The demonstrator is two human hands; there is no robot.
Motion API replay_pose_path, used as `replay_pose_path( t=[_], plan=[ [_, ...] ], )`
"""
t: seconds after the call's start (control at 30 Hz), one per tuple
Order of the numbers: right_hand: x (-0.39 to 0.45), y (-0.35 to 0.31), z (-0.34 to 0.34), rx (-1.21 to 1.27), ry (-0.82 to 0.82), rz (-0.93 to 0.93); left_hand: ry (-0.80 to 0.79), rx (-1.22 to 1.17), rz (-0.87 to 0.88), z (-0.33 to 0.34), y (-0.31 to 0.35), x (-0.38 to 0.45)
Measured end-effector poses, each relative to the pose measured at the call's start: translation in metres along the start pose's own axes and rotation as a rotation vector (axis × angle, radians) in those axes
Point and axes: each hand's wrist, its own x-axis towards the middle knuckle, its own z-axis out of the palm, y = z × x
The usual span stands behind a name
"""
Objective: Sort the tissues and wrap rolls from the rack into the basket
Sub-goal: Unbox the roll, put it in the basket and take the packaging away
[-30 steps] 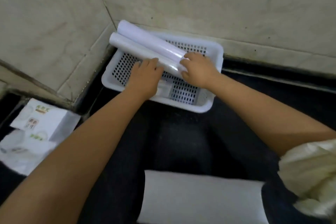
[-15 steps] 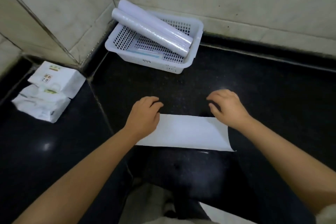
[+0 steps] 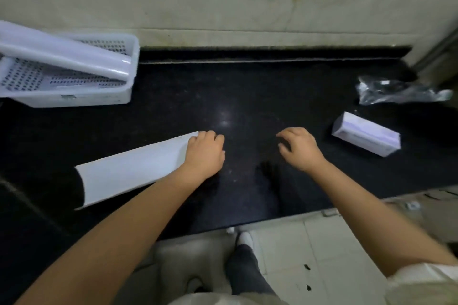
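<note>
A white perforated basket (image 3: 74, 99) stands at the far left against the wall. Two long white wrap rolls (image 3: 62, 53) lie slanted across it, their ends resting on its rim. A small white and purple box (image 3: 366, 136) lies on the black counter (image 3: 247, 96) at the right. My left hand (image 3: 204, 153) is palm down with loosely curled fingers over the right end of a flat white sheet (image 3: 128, 171). It holds nothing. My right hand (image 3: 298, 148) hovers above the counter, fingers apart and bent, a hand's width left of the box.
A crumpled clear plastic bag (image 3: 396, 91) lies at the back right near a metal post. The counter's front edge runs close below my arms, with pale floor tiles (image 3: 322, 242) and my feet beyond it. A stone wall backs the counter.
Both hands left the rolls in the basket and drew back over the counter. My view swung right, so the basket sits at the far left and the box and bag came into sight.
</note>
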Motion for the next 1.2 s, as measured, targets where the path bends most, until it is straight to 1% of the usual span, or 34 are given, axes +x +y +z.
replay_pose_path(
  t=[0.1, 0.17, 0.27, 0.33, 0.47, 0.6, 0.73, 0.87, 0.97, 1.03, 1.13, 1.2],
  plan=[
    [-0.016, 0.053, -0.028, 0.004, 0.069, 0.107, -0.015, 0.042, 0.152, -0.006, 0.069, 0.033],
    [-0.024, 0.091, -0.044, 0.014, 0.093, 0.172, -0.026, 0.068, 0.22, -0.008, 0.111, 0.053],
    [-0.03, 0.149, -0.06, 0.033, 0.111, 0.237, -0.055, 0.077, 0.281, -0.005, 0.168, 0.082],
    [-0.028, 0.194, -0.07, 0.03, 0.107, 0.24, -0.077, 0.09, 0.29, 0.001, 0.207, 0.106],
    [-0.019, 0.276, -0.086, -0.001, 0.021, 0.204, -0.121, 0.09, 0.264, 0.01, 0.27, 0.15],
    [-0.014, 0.338, -0.089, 0.0, -0.16, 0.201, -0.184, 0.06, 0.227, 0.017, 0.317, 0.181],
    [0.001, 0.358, -0.073, 0.038, -0.334, 0.198, -0.222, 0.055, 0.21, 0.026, 0.341, 0.201],
    [0.01, 0.359, -0.047, 0.194, -0.345, 0.204, -0.296, 0.122, 0.23, 0.035, 0.348, 0.215],
    [0.012, 0.361, -0.043, 0.303, -0.276, 0.179, -0.372, 0.151, 0.26, 0.035, 0.349, 0.221],
    [0.015, 0.361, -0.049, 0.345, -0.207, 0.147, -0.386, 0.133, 0.256, 0.031, 0.348, 0.226],
    [0.021, 0.363, -0.068, 0.398, -0.103, 0.086, -0.34, 0.028, 0.25, 0.023, 0.342, 0.229],
    [0.026, 0.362, -0.086, 0.41, -0.05, 0.064, -0.325, -0.096, 0.248, 0.018, 0.335, 0.229]
  ],
)
